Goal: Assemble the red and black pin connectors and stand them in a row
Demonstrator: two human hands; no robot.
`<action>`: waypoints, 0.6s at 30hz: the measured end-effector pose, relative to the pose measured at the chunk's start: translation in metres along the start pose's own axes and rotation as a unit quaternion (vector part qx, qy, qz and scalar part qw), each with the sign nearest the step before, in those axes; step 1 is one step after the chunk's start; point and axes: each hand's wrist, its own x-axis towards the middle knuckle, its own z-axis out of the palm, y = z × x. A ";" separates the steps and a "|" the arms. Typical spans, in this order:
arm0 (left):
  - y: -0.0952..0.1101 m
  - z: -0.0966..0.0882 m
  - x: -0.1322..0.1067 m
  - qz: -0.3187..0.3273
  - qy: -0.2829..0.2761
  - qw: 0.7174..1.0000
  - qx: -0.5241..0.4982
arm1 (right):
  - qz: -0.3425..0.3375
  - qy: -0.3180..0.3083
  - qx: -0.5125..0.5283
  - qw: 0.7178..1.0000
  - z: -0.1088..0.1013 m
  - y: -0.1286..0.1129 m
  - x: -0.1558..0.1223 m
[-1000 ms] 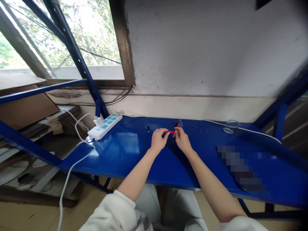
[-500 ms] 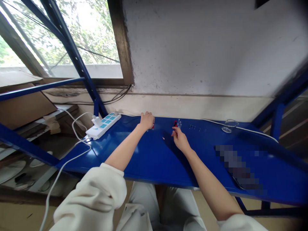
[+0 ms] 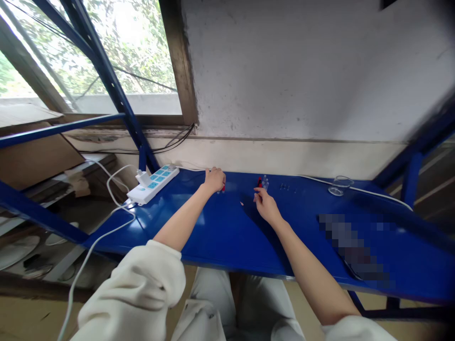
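Note:
My left hand [image 3: 213,180] is at the back of the blue table, its fingers bent down and closed around a small red tube [image 3: 223,188]. Most of that tube is hidden by the fingers. Beside it, a small clear piece [image 3: 218,192] shows just under the hand. Farther right, my right hand [image 3: 266,206] hovers low with the index finger stretched to the left and the other fingers loosely curled. Nothing shows between them. Just behind its fingertips stand another red piece [image 3: 259,182] and several small clear tubes [image 3: 265,181].
Several tiny clear pieces [image 3: 284,187] lie right of the tubes, and a small pale bit [image 3: 242,203] lies between my hands. A clear round dish [image 3: 339,186] stands farther right. A white power strip [image 3: 153,184] lies on the left; a blurred-out dark object [image 3: 355,251] lies front right.
My left hand has moved slightly left, and the small red tube has shifted with it. My right hand has stayed in place. The view has barely tilted.

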 end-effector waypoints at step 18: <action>-0.001 -0.002 -0.005 0.008 -0.006 1.000 0.005 | 0.001 0.003 -0.014 1.000 0.000 0.001 0.000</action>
